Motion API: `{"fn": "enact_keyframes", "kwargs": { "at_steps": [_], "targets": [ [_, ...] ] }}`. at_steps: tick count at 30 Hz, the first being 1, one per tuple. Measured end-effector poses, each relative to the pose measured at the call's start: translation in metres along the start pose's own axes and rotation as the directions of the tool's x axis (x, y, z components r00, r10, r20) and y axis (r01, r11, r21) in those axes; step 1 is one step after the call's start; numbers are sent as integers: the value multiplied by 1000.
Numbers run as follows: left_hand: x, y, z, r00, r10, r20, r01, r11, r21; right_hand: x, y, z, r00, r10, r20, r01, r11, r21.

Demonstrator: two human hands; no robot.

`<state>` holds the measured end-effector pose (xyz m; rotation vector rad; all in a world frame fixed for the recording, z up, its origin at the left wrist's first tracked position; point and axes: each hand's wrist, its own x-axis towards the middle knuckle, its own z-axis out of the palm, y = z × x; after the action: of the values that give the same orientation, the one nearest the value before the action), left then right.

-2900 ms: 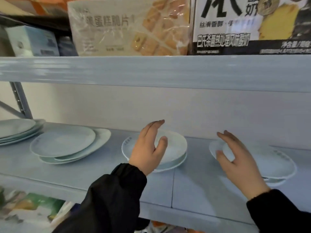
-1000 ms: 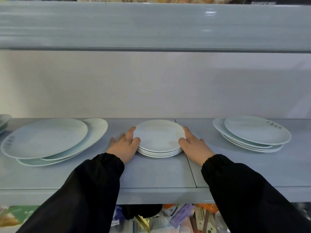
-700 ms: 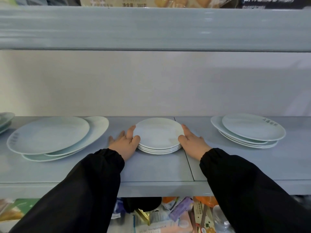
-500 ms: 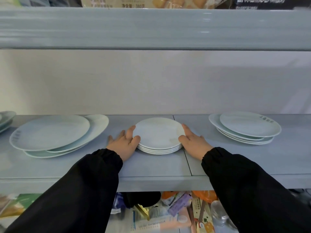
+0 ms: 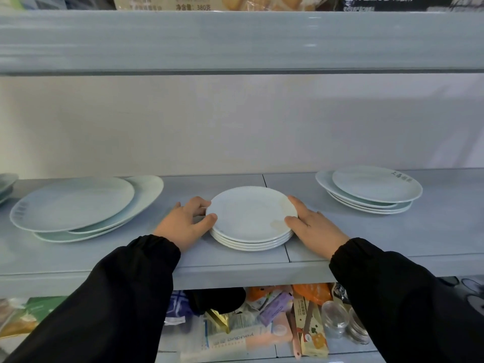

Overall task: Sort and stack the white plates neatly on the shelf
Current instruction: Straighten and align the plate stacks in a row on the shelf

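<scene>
A neat stack of several small white plates [image 5: 251,216] sits in the middle of the grey shelf [image 5: 235,273]. My left hand [image 5: 183,226] clasps the stack's left rim, thumb and fingers against the edge. Against the right rim presses my right hand [image 5: 314,229], thumb on the top plate's edge. To the left lies a loose, offset pile of large oval plates [image 5: 73,203]. A pile of medium plates [image 5: 374,184], its top one shifted right, rests at the right.
More plates [image 5: 6,182] peek in at the far left edge. The upper shelf board [image 5: 235,40] hangs low overhead with food packs on it. Packets and jars [image 5: 262,323] crowd the level below.
Earlier my hands hovered over the middle and right piles; they have since come down to both sides of the middle stack. Over the last second they have barely moved.
</scene>
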<state>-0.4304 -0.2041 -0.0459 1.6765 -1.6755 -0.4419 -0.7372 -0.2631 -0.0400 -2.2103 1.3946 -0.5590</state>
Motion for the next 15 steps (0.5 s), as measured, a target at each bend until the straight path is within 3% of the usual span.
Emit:
{"fn": "enact_keyframes", "kwargs": {
  "at_steps": [3, 7, 12, 15],
  "targets": [
    [-1, -1, 1, 994, 3, -106, -8, 999, -45, -3, 1, 1, 998, -22, -51, 22, 1000, 14],
    [-1, 0, 0, 992, 1, -123, -3, 1000, -18, -1, 2, 2, 998, -24, -64, 24, 1000, 9],
    [-1, -2, -1, 999, 34, -13, -34, 999, -2, -2, 2, 2, 999, -23, -42, 25, 999, 45],
    [2, -5, -3, 995, 54, 89, -53, 999, -13, -3, 3, -1, 999, -38, -22, 42, 981, 190]
  ]
}}
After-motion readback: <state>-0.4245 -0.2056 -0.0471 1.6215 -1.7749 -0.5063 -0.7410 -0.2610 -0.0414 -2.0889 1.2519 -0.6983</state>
